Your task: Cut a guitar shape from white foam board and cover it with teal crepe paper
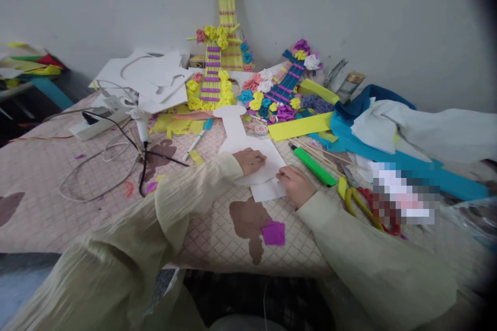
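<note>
A white guitar-shaped cut-out (243,139) lies on the patterned table cover (58,186), over a white sheet (267,189). My left hand (251,161) rests on the cut-out's lower body with its fingers curled, perhaps round a small thing I cannot make out. My right hand (295,185) is closed at the sheet's right edge, fingers pressed to the paper. Both arms wear pale crinkled sleeves.
Two decorated paper guitars (221,62) (285,85) with foam flowers lean at the wall. A green marker (313,166), thin wooden sticks (322,158), yellow-handled scissors (359,204), a purple scrap (274,232), blue and white cloth (388,129), a glue gun with cables (142,126) and white paper offcuts (151,80) surround me.
</note>
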The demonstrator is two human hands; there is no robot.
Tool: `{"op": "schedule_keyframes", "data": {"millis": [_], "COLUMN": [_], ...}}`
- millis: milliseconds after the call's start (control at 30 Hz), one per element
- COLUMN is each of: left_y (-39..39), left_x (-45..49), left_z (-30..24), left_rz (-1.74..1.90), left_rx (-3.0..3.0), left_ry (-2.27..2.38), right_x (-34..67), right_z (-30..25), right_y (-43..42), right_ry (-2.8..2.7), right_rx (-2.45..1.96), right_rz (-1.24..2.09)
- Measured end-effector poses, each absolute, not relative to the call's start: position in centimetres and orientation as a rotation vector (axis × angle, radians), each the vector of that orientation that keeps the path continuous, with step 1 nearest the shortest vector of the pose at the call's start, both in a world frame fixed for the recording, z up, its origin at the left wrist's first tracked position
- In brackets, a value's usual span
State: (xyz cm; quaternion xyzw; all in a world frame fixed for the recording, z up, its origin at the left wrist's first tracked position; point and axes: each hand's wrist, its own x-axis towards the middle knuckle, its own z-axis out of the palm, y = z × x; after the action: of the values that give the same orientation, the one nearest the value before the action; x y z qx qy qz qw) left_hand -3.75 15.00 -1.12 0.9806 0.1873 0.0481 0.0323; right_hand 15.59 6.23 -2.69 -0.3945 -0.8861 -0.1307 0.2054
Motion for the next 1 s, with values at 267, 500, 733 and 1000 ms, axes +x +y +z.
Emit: {"op": "schedule_keyframes", "data": {"millis": [267, 500, 733, 1000], "left_y": [15.5, 15.5, 15.0, 15.3], "left_x": [-3.0, -2.9, -3.5, -3.2], "left_z": [-1.7, -1.8, -1.0, -1.2], "left_rz": [0.114, 0.080, 0.130, 0.087], "left_rx": [3.036, 3.040, 3.019, 3.006], "left_ry": [0.620, 0.628, 0.605, 0.617], "right_x": [14.2, 10.7, 12.4, 12.4], "right_z": [-2.6, -2.1, -1.9, -2.1], "right_y": [5.3, 4.5, 4.0, 5.4], "right_ry": [-2.462, -2.544, -2.503, -2.420], "right_rx": [-1.077, -0.977, -0.962, -0.939], "right_rz": [-0.229, -0.146, -0.146, -0.042]}}
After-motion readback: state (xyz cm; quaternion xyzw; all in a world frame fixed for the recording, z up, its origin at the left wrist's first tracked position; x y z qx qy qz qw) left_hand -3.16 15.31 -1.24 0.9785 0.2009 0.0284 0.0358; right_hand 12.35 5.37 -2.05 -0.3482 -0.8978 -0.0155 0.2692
